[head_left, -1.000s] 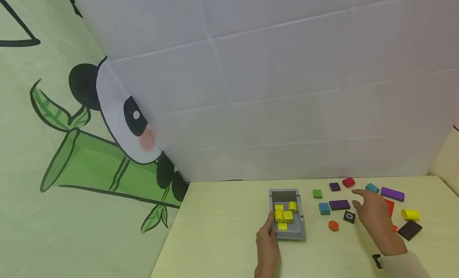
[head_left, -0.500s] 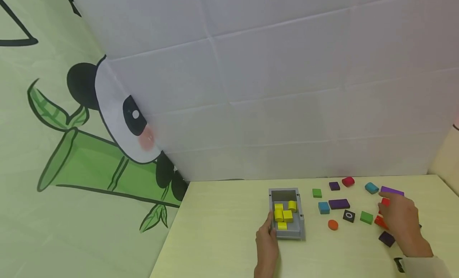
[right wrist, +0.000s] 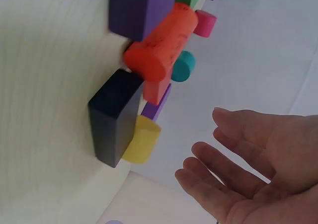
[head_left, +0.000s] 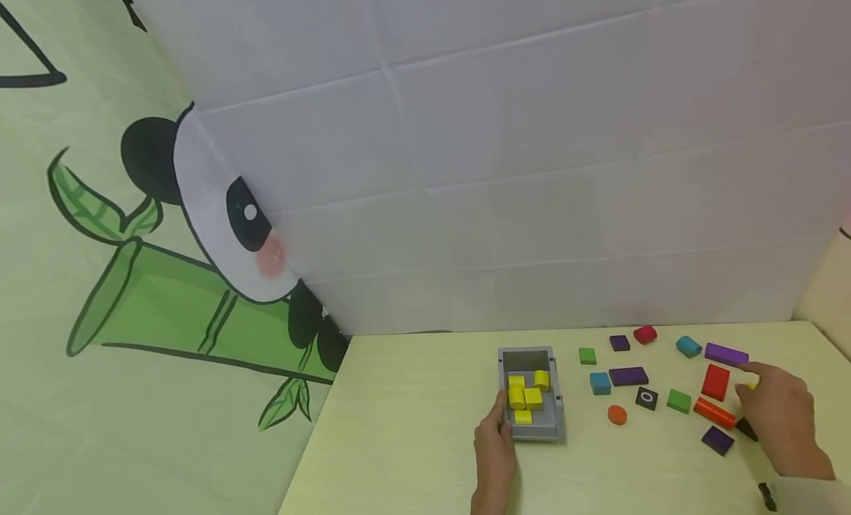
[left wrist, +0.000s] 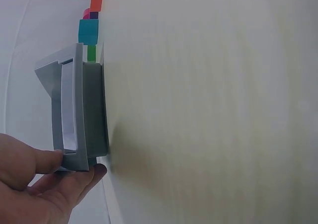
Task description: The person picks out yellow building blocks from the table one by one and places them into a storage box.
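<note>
My left hand point(head_left: 495, 452) grips the near left side of a grey box point(head_left: 548, 425). In the left wrist view its thumb and fingers pinch the rim of the box point(left wrist: 92, 112). Inside lie several yellow blocks point(head_left: 533, 398), cubes and cylinders. Over at the right, my right hand point(head_left: 784, 419) hovers above the table with thumb and fingers spread, holding nothing. Nearest to it are a yellow cylinder point(right wrist: 142, 140) and a black block point(right wrist: 117, 119). The hand mostly covers both in the head view.
Between the hands lie scattered blocks: a red block point(head_left: 715, 382), a red-orange cylinder point(head_left: 714, 412), green blocks point(head_left: 679, 401), purple blocks point(head_left: 628, 377), a blue cube point(head_left: 600, 383), an orange disc point(head_left: 617, 414) and a black piece with a white ring point(head_left: 647, 398). A white sheet point(head_left: 505, 205) hangs behind.
My right hand has moved rightward across the scattered blocks, uncovering the green block, the red block and the red-orange cylinder. The left hand and the box have stayed in place.
</note>
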Demonstrator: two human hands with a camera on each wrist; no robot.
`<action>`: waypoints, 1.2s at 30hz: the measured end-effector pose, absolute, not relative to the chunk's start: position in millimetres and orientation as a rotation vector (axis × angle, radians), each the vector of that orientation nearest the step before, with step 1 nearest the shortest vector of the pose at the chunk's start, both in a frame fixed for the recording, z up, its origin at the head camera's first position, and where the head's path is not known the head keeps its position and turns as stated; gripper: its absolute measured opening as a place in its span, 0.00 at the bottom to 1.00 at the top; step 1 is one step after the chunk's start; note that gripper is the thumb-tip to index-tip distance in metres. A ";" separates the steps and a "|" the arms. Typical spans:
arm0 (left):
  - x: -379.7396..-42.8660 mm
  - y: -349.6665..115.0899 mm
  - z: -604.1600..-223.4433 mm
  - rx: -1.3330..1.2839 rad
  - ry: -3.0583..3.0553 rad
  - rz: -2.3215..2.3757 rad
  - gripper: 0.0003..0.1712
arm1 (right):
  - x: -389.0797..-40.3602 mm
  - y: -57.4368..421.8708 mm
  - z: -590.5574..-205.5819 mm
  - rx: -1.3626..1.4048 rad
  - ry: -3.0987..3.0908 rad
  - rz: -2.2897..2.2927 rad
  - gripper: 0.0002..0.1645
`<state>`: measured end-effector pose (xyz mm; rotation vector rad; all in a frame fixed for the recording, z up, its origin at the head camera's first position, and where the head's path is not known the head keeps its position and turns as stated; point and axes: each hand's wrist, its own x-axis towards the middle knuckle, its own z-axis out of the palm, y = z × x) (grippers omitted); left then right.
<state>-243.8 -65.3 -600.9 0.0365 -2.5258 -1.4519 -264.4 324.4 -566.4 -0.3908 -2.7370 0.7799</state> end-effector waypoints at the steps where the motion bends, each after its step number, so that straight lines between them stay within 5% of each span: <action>1: -243.7 -65.5 -600.7 0.038 -2.526 -1.452 0.33 | -264.5 326.5 -568.2 -0.403 -2.740 0.777 0.19; 36: -243.1 -65.9 -600.4 0.049 -2.537 -1.453 0.33 | -276.9 348.1 -592.9 -0.447 -2.849 0.721 0.14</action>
